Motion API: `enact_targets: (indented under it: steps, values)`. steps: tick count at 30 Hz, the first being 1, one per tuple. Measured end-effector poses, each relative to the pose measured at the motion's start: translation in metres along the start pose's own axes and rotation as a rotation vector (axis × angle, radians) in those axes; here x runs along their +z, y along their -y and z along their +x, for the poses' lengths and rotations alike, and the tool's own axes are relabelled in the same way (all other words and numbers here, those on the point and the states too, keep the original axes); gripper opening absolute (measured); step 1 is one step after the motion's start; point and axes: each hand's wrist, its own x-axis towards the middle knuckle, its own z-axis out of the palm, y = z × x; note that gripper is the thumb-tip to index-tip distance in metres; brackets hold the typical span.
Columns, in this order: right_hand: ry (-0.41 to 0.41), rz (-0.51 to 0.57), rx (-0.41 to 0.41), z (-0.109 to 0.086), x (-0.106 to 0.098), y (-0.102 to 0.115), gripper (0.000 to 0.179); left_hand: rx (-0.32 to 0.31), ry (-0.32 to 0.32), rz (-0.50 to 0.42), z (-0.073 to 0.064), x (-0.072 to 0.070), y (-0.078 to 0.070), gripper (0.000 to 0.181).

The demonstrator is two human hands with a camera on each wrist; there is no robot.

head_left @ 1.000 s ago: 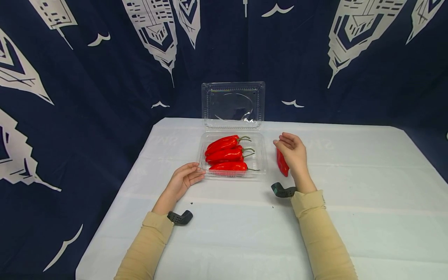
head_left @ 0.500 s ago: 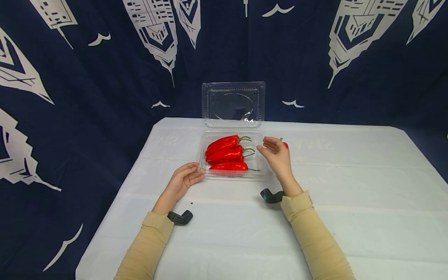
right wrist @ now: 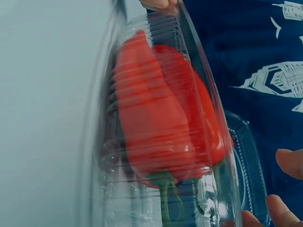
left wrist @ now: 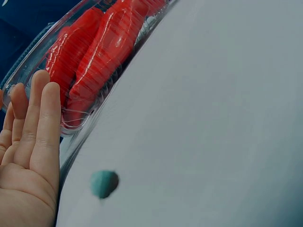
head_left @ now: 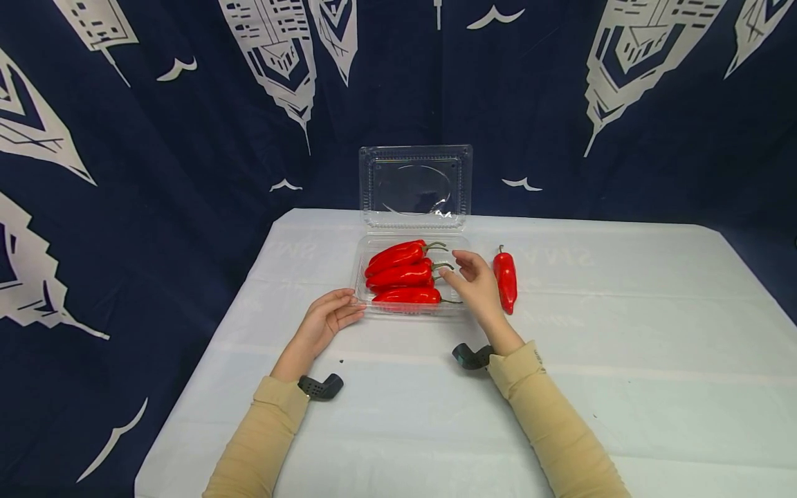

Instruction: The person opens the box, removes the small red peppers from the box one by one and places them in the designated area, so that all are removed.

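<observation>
Several glossy red peppers (head_left: 401, 275) with green stems lie in a clear plastic clamshell box (head_left: 463, 304) whose lid (head_left: 415, 187) stands raised at the back. My left hand (head_left: 326, 318) touches the box's left front corner. Its fingers (left wrist: 47, 123) are straight in the left wrist view. Over the right end of the box is my right hand (head_left: 479, 287), its thumb and fingers apart near the pepper stems. The right wrist view shows its fingertips (right wrist: 281, 213) spread, holding nothing visible. A single red pepper (head_left: 506, 282) lies on the table just right of that hand.
A white cloth covers the table (head_left: 623, 360). Behind it hangs a dark blue curtain (head_left: 517, 124) with pale building prints, close to the raised lid. Small dark specks dot the cloth in front of the box.
My right hand has moved left, away from the single pepper, to above the right end of the box. That pepper now shows whole on the table. The left hand stays put.
</observation>
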Motion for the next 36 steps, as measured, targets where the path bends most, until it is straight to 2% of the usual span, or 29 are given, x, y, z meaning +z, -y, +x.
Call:
enact_targets:
  steps: [21,36]
  values:
    - [0.114,-0.111,0.019,-0.0052,0.0091,0.0021,0.056,0.006,0.007,0.01,0.0003,-0.0001,0.0002,0.019]
    - [0.163,-0.131,-0.029,-0.0067,0.0103,0.0006,0.051,0.005,0.016,-0.006,0.0012,-0.0007,0.0007,0.019]
